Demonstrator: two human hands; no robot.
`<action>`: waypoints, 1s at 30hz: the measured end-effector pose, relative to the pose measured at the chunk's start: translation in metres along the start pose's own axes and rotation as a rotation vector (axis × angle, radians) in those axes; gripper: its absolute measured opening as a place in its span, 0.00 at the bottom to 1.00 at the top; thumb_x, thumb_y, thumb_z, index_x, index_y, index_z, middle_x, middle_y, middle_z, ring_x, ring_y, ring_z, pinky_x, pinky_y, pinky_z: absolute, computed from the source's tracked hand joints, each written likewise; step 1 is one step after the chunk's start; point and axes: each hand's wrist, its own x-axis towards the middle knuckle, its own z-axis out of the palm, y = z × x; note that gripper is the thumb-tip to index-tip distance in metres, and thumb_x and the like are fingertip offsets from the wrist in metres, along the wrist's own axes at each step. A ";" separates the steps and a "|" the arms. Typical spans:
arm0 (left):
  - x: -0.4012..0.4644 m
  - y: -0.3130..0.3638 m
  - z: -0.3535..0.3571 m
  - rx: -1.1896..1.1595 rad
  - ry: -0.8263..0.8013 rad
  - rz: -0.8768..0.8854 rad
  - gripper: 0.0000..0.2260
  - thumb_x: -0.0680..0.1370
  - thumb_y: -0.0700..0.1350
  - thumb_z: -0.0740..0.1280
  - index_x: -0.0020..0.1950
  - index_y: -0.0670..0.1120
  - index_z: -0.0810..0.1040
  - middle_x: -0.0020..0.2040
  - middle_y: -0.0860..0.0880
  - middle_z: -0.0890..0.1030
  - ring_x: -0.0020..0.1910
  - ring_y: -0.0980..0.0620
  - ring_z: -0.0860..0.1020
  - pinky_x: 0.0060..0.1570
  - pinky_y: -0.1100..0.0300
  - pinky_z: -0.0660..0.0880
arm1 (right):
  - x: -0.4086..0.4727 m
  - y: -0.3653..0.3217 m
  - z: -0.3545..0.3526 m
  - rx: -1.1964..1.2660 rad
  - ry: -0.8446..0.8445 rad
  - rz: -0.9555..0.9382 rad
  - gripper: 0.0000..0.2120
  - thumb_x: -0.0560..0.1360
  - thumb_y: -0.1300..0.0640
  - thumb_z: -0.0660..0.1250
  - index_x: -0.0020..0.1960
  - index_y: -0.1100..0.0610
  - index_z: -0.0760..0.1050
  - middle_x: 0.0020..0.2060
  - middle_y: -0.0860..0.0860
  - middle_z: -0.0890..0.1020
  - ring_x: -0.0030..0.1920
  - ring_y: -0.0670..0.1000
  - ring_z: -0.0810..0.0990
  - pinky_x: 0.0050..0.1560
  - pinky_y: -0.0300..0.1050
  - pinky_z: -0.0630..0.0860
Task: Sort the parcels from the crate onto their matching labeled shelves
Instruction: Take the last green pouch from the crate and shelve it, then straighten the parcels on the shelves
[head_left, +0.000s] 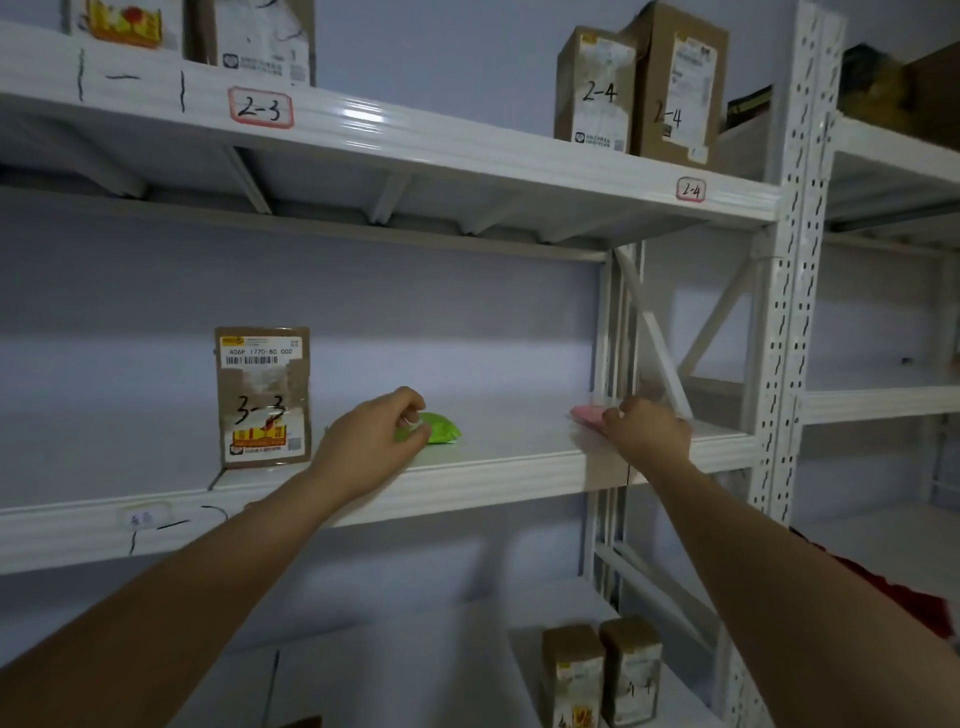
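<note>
Parcels lie under both hands on the middle shelf (498, 462): the left hand (374, 436) curls its fingers round a green packet (441, 428), and the right hand (647, 428) pinches a pink packet (587, 414) near the shelf's right end. Left of them a brown box (262, 397) marked 3-3 stands upright against the wall. Two boxes marked 2-4 (597, 93) stand on the upper shelf (467, 145), above a matching 2-4 label (691, 190).
</note>
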 end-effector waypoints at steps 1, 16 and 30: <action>0.002 0.000 0.005 0.012 -0.043 -0.015 0.16 0.73 0.56 0.62 0.57 0.49 0.75 0.52 0.52 0.81 0.52 0.51 0.78 0.51 0.54 0.75 | 0.004 0.008 0.000 -0.002 -0.066 0.035 0.26 0.76 0.39 0.53 0.57 0.58 0.75 0.54 0.56 0.79 0.56 0.58 0.77 0.60 0.53 0.71; 0.028 -0.007 0.021 0.033 -0.117 -0.162 0.12 0.76 0.51 0.65 0.56 0.48 0.77 0.51 0.49 0.80 0.51 0.48 0.78 0.50 0.57 0.74 | 0.032 -0.008 0.028 -0.165 -0.195 -0.185 0.17 0.76 0.42 0.52 0.63 0.39 0.66 0.61 0.54 0.76 0.59 0.58 0.75 0.61 0.61 0.65; 0.048 0.026 -0.019 0.161 -0.339 -0.097 0.21 0.76 0.57 0.63 0.65 0.49 0.72 0.61 0.48 0.77 0.57 0.48 0.76 0.58 0.53 0.73 | -0.020 -0.072 -0.041 -0.061 -0.230 -0.237 0.17 0.77 0.51 0.54 0.33 0.58 0.62 0.33 0.54 0.67 0.41 0.56 0.70 0.43 0.44 0.67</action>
